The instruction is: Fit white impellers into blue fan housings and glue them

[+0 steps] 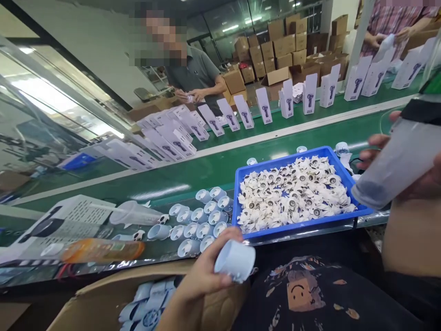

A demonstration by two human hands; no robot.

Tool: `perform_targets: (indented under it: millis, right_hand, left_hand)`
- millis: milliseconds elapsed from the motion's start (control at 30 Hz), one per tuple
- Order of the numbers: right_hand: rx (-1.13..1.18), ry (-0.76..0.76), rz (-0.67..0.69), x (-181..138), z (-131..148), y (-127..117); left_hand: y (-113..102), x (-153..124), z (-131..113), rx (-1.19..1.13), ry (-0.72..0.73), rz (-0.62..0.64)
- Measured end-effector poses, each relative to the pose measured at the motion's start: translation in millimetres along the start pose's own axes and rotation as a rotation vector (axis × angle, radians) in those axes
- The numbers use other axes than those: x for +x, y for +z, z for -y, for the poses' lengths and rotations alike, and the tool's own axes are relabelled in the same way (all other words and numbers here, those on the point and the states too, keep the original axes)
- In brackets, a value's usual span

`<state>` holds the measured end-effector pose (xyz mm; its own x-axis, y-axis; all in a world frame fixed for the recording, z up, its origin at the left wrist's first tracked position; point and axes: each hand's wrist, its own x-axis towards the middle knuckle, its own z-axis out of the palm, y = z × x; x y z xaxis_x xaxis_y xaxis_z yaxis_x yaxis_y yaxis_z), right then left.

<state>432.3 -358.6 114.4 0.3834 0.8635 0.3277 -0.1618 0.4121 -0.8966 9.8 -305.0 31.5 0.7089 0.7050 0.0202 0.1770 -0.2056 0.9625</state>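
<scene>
My left hand (203, 271) is closed round a small white plastic cylinder part (236, 261), held over my lap just in front of the bench edge. My right hand (409, 174) grips a translucent squeeze bottle (396, 161) with a black and green top, tilted beside the right end of a blue tray (241, 177). The tray is heaped with several white fan impellers (292, 193). Left of the tray, several more white cylinder parts (200, 220) lie grouped on the bench.
A cardboard box (103, 294) of the same white parts sits at my lower left. An orange bottle (99, 250) and a white boxed item (65, 218) lie at left. Beyond the green conveyor (213, 165), white product boxes (263, 105) stand in rows; two other people work opposite.
</scene>
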Motion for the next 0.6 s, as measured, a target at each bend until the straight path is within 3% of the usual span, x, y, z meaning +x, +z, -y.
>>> perform_targets:
  millis: [100, 267, 400, 600]
  right_hand:
    - [0.042, 0.04, 0.073, -2, 1, 22]
    - [0.002, -0.094, 0.017, -7, -1, 58]
    - [-0.13, -0.114, -0.011, -12, 5, 74]
    - [-0.405, 0.121, -0.032, -16, 17, 80]
  left_hand:
    - [47, 61, -12, -0.086, 0.126, 0.127]
    - [102, 124, -42, 0.499, 0.396, 0.161]
    - [130, 140, -42, 0.429, 0.556, 0.046]
    - [143, 142, -41, 0.315, 0.625, -0.054]
